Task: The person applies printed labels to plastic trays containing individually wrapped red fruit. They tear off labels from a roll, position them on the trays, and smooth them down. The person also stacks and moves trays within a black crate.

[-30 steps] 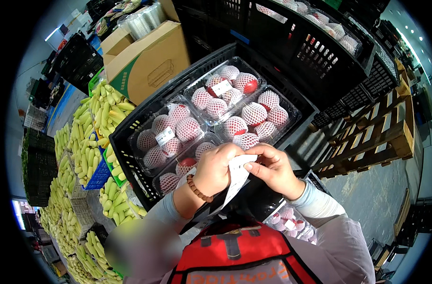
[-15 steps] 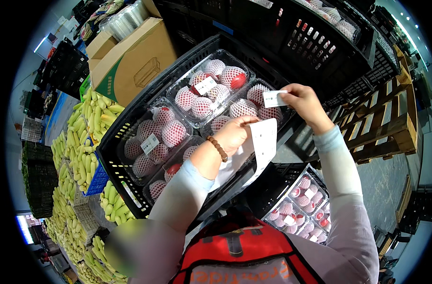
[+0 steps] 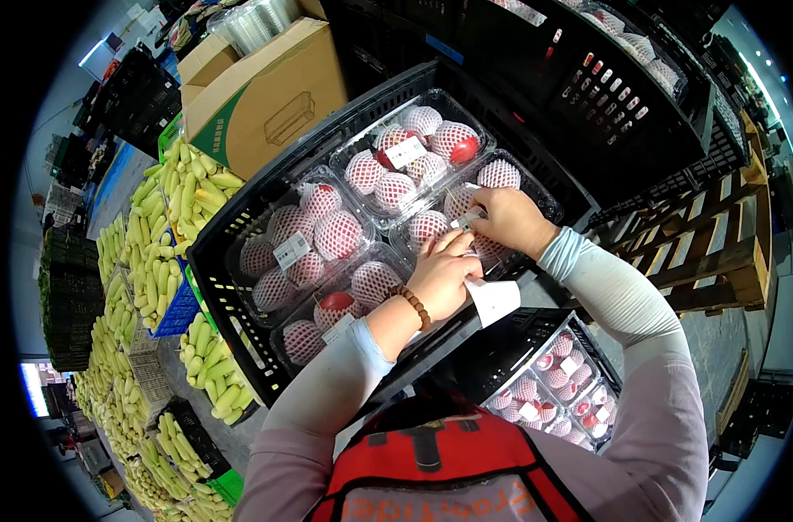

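A black crate [image 3: 225,320] holds several clear plastic boxes of red fruit in white foam nets. My right hand [image 3: 511,219] is over the right-hand box [image 3: 501,174], pinching a small white label [image 3: 471,214] down at its lid. How much of the label touches the lid is hidden by the fingers. My left hand [image 3: 438,285] is closed on a folded strip of white label paper [image 3: 494,300], its fingertips beside the right ones. The far box has a white label [image 3: 405,153], and so does the left box, whose label [image 3: 293,250] lies across its lid.
At the left, heaps of pale green long vegetables [image 3: 179,200] fill crates beside a cardboard carton [image 3: 275,96]. A tall black crate [image 3: 579,96] rises behind, wooden pallets [image 3: 709,235] stand right, and another crate of boxed fruit [image 3: 562,383] sits low near my body.
My right hand has moved left and down with the label onto the right-hand box. My left hand has shifted slightly down and right, and the label strip now hangs lower and more folded.
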`<state>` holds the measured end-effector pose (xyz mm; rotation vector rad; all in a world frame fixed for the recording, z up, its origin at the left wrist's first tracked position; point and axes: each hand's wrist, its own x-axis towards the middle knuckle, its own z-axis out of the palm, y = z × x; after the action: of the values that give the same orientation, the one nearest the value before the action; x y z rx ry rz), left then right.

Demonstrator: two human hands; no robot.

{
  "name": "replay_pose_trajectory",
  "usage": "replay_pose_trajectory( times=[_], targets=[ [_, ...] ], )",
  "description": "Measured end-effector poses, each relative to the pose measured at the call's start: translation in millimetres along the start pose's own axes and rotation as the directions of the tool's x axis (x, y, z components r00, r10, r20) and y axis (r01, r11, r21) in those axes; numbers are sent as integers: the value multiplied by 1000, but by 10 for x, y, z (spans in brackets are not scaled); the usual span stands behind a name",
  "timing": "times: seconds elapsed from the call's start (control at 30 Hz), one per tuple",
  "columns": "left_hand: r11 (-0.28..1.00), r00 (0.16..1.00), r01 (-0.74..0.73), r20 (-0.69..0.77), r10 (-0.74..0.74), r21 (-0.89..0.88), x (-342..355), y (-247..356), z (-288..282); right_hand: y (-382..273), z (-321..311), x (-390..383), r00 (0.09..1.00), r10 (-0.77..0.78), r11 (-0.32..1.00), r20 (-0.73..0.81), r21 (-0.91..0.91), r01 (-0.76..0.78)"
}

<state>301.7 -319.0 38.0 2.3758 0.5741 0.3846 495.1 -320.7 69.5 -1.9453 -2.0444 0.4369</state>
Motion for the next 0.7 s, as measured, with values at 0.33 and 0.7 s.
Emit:
replay_pose_trajectory(
  times=[0.33, 0.7],
  targets=[
    [731, 824, 405, -128, -552, -549, -464, -125, -445, 316, -362, -122, 909, 416, 858, -31, -319, -404],
    [317, 722, 512, 200, -662, -798, 54, -554, -554, 328, -404, -105, 875, 485, 801, 3, -405, -442]
  ],
)
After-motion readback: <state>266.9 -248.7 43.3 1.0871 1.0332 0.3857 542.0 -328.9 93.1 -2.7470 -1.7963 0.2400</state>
